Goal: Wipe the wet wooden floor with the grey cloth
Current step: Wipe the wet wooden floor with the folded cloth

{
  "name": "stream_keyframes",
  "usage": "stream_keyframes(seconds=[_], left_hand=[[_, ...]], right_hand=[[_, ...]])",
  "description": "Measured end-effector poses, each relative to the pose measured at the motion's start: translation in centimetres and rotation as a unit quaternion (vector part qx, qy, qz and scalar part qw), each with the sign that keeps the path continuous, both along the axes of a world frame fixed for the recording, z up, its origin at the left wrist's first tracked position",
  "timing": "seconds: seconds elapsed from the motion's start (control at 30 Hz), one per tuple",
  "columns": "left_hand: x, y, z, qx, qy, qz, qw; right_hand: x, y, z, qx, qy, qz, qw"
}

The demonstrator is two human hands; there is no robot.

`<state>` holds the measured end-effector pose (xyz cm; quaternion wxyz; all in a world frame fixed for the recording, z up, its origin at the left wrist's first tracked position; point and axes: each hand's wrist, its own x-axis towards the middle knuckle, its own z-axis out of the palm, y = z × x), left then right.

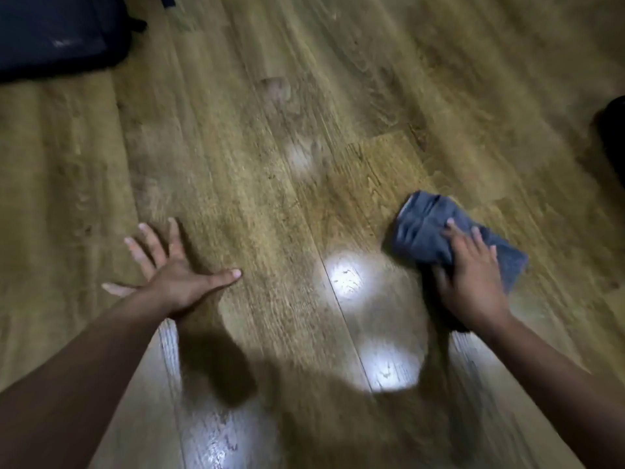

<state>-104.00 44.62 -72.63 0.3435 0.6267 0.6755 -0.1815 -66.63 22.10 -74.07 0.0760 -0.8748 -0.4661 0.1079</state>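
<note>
Two bare forearms reach into view from the bottom edge, one on each side, above a wooden floor (338, 96) of long tan planks. Between the forearms, nearest the viewer, glossy patches on the planks throw back bright white glare; these look like wet film not yet wiped.

Left hand (169, 269) lies flat on the floor with fingers spread and straight, grasping nothing, apparently bracing the body. Right hand (470, 275) presses down on a bunched grey cloth (426, 228), fingers curled over its near end and gripping it. That cloth sits on the floor, well to the right of the left hand and just past the bright glare patch.

Risks, as a judgement: the left palm rests close to damp wood, so it could slide if weight shifts onto it. Bunched fabric touches less floor than a flat one, so streaks may remain. Wet areas closest to the viewer lie behind the cloth and could be missed, or knelt in.

Beyond the left hand, the planks look duller, with faint pale smudges that may be drying marks. A dark bag (57, 32) rests at the far upper left of the floor, well apart from both hands. Another dark shape shows at the right edge, too cropped to identify. Lighting is dim and the whole picture is blurred.
</note>
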Motion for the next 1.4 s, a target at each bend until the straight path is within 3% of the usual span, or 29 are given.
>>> stream_keyframes(seconds=[0.13, 0.3, 0.47, 0.6, 0.67, 0.83, 1.0, 1.13, 1.2, 1.27, 1.4], left_hand=[[0.3, 0.6, 1.1, -0.069, -0.001, -0.028, 0.997], [0.3, 0.7, 1.9, -0.089, 0.007, -0.052, 0.995], [0.5, 0.5, 2.5, -0.103, 0.009, -0.052, 0.993], [0.5, 0.6, 2.6, -0.103, 0.010, -0.058, 0.993], [0.4, 0.6, 2.7, -0.101, 0.012, -0.063, 0.993], [0.7, 0.9, 2.9, -0.116, 0.019, -0.061, 0.991], [0.9, 1.1, 3.3, -0.124, 0.024, -0.066, 0.990], [1.0, 1.1, 3.3, -0.119, 0.022, -0.064, 0.991], [1.0, 1.0, 3.2, -0.111, 0.027, -0.063, 0.991], [0.9, 1.1, 3.1, -0.103, 0.025, -0.058, 0.993], [0.5, 1.1, 2.3, -0.094, 0.024, -0.059, 0.994]], right_hand=[[0.2, 11.6, -0.8, 0.017, 0.009, -0.121, 0.992], [-4.1, 21.8, -1.0, -0.010, 0.008, -0.139, 0.990], [-12.1, 22.6, -0.4, -0.014, -0.033, 0.085, 0.996], [-17.6, 14.1, -0.3, -0.026, -0.035, 0.343, 0.938], [-16.9, 9.4, -0.3, -0.058, -0.039, 0.364, 0.929], [-9.8, 9.4, 0.4, -0.050, -0.032, 0.225, 0.973], [-7.6, 21.5, 0.6, -0.032, 0.010, -0.006, 0.999], [-11.6, 30.8, 0.4, -0.050, 0.031, -0.055, 0.997], [-15.1, 32.3, 0.2, -0.044, 0.008, 0.006, 0.999], [-18.5, 31.1, -0.3, -0.031, -0.018, 0.128, 0.991], [-21.3, 22.7, -0.5, -0.022, -0.027, 0.310, 0.950]])
